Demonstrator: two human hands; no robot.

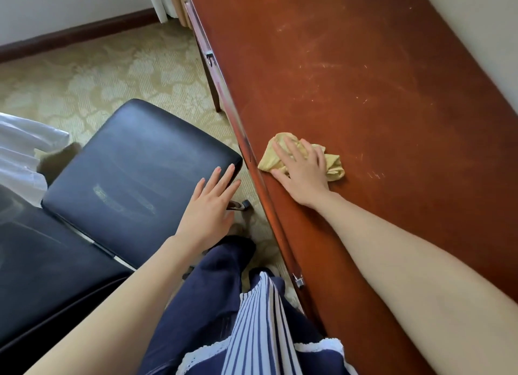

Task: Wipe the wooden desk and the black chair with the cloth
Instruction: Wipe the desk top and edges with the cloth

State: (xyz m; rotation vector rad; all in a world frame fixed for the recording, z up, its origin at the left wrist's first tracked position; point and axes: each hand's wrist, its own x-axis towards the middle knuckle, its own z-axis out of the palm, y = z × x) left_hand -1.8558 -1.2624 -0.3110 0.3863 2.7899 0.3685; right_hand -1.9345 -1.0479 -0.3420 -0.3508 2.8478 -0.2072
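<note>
reddish-brown wood fills the right half of the head view. the wooden desk is seen from above, running from the top of the frame down to the lower right, and its top is marked with faint pale scratches and smears. a crumpled yellow cloth is lying on the desk top near the front edge. the right hand is laid flat on the cloth, fingers spread and straight, pressing it to the wood rather than gripping it. to the left of the desk, the black chair is placed with its padded seat close to the desk edge, and dull streaks are visible on the seat. the left hand is held over the seat's near corner with fingers straight and relaxed, and nothing is grasped; whether it touches the seat cannot be told. a patterned beige carpet is seen beneath, a pale wall beyond the desk, and a blue-and-white striped garment at the bottom.
</note>
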